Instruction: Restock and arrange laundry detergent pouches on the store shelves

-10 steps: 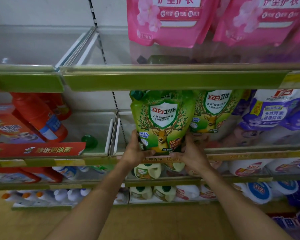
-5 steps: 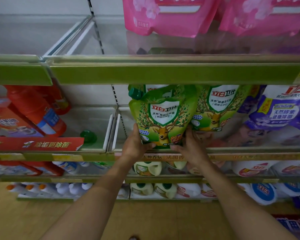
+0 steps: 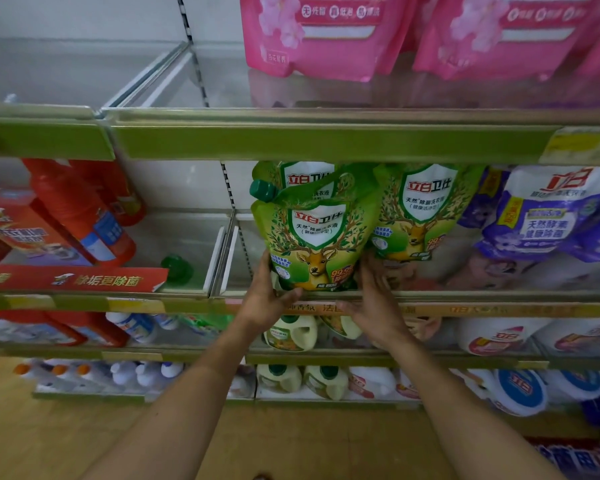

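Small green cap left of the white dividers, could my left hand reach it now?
Probably, once free: the left hand grips the green deer-print detergent pouch, and nothing stands over the small green cap.

We lower the green pouch (image 3: 317, 244), and its base now sits behind the shelf rail (image 3: 482, 299) rather than before it. Its top drops clear of the upper shelf (image 3: 326, 143).
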Motion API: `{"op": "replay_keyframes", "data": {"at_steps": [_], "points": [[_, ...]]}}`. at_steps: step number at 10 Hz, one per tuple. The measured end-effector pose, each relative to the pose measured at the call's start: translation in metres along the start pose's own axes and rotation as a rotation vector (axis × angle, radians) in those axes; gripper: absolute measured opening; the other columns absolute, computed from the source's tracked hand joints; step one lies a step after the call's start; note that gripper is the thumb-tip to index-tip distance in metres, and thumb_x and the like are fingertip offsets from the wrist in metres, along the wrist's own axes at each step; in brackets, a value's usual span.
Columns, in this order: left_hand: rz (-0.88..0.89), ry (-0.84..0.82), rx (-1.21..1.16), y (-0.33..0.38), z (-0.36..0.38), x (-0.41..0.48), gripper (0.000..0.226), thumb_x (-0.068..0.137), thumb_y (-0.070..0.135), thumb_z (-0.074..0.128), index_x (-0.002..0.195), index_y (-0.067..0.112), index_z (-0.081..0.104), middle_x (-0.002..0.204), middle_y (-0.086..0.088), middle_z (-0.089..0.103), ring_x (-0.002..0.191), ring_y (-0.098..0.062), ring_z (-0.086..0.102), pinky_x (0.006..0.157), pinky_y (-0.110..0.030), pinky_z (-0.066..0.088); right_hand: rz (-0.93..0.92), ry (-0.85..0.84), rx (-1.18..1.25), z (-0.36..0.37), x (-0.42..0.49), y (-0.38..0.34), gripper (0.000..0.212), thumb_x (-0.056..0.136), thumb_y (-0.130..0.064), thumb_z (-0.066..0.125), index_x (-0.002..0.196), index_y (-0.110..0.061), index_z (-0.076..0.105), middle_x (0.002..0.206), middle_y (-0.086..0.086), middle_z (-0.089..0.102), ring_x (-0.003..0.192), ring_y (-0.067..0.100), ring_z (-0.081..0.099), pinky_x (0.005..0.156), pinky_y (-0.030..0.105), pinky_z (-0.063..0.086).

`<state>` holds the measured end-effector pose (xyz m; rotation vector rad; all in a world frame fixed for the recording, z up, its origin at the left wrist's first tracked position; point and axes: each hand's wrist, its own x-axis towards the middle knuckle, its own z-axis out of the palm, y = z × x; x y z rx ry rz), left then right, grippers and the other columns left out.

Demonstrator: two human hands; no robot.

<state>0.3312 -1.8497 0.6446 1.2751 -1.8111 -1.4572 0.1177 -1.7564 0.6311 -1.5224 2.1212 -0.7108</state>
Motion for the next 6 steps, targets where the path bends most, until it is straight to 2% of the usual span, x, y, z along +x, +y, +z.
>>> {"op": "replay_keyframes", "data": {"at_steps": [1, 2, 3, 4, 5, 6], "points": [[0.017, 0.024, 0.005, -0.004, 0.003, -0.002, 0.099, 0.067, 0.054, 0.08, 0.149, 0.052, 0.023, 0.145, 0.012, 0.053, 0.133, -0.027, 0.053, 0.103, -0.059, 0.05, -0.008, 0.011, 0.092, -0.005, -0.002, 0.0, 0.102, 0.087, -0.036, 0.075, 0.16, -0.024, 0.006, 0.168, 0.001, 0.011, 0.153, 0.023, 0.012, 0.119, 0.035, 0.019], [0.022, 0.038, 0.013, -0.007, 0.005, -0.008, 0.1, 0.069, 0.057, 0.078, 0.151, 0.055, 0.019, 0.151, 0.013, 0.047, 0.137, -0.026, 0.049, 0.106, -0.059, 0.048, -0.01, -0.001, 0.243, -0.014, -0.006, -0.001, 0.093, 0.088, -0.029, 0.076, 0.158, -0.028, 0.016, 0.16, -0.012, 0.023, 0.15, 0.017, 0.022, 0.115, 0.03, 0.022], [0.028, 0.042, 0.054, -0.004, 0.006, -0.02, 0.098, 0.077, 0.06, 0.074, 0.153, 0.057, 0.012, 0.158, 0.009, 0.038, 0.142, -0.024, 0.044, 0.109, -0.058, 0.046, -0.006, -0.032, 0.33, -0.018, -0.009, -0.002, 0.084, 0.09, -0.026, 0.074, 0.157, -0.028, 0.023, 0.146, -0.02, 0.031, 0.145, 0.014, 0.033, 0.115, 0.032, 0.029], [0.026, 0.043, 0.072, 0.006, 0.01, -0.037, 0.09, 0.085, 0.049, 0.069, 0.154, 0.052, 0.011, 0.162, 0.006, 0.031, 0.145, -0.022, 0.038, 0.114, -0.056, 0.04, 0.037, -0.052, 0.383, -0.021, -0.013, -0.004, 0.079, 0.091, -0.026, 0.073, 0.156, -0.028, 0.027, 0.155, -0.008, 0.037, 0.145, 0.014, 0.034, 0.114, 0.032, 0.029], [0.039, 0.053, 0.031, 0.009, 0.013, -0.045, 0.088, 0.088, 0.052, 0.066, 0.158, 0.045, 0.012, 0.163, 0.007, 0.03, 0.144, -0.019, 0.038, 0.115, -0.055, 0.04, 0.11, -0.067, 0.463, -0.024, -0.019, -0.006, 0.077, 0.092, -0.026, 0.071, 0.156, -0.026, 0.028, 0.158, -0.002, 0.036, 0.146, 0.016, 0.032, 0.113, 0.031, 0.029], [0.032, 0.093, -0.06, 0.01, 0.015, -0.053, 0.085, 0.091, 0.052, 0.068, 0.158, 0.043, 0.017, 0.161, 0.009, 0.031, 0.144, -0.012, 0.035, 0.117, -0.049, 0.039, 0.151, -0.054, 0.606, -0.029, -0.032, -0.006, 0.072, 0.093, -0.024, 0.069, 0.154, -0.022, 0.031, 0.156, -0.001, 0.038, 0.144, 0.015, 0.034, 0.108, 0.026, 0.032]]}}
